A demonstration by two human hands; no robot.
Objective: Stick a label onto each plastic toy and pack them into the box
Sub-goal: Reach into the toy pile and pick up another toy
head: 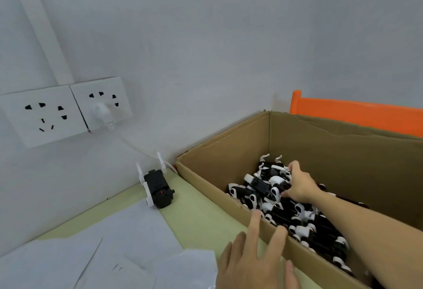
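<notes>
Right hand (pixel 299 185) reaching into the cardboard box (pixel 212 185), fingers curled on a black-and-white plastic toy (pixel 263 184) atop the toy pile (pixel 304 217), left hand (pixel 254 256) spread, fingertips on the box's near wall, another toy (pixel 158 193) alone on the green bench (pixel 196 210), paper sheets (pixel 109 243) beside it.

The right hand (pixel 299 185) hides its own fingertips and whatever black-and-white plastic toy (pixel 278 182) lies beneath them; the brown cardboard box (pixel 219 188) runs off-frame beyond the wrist.
</notes>
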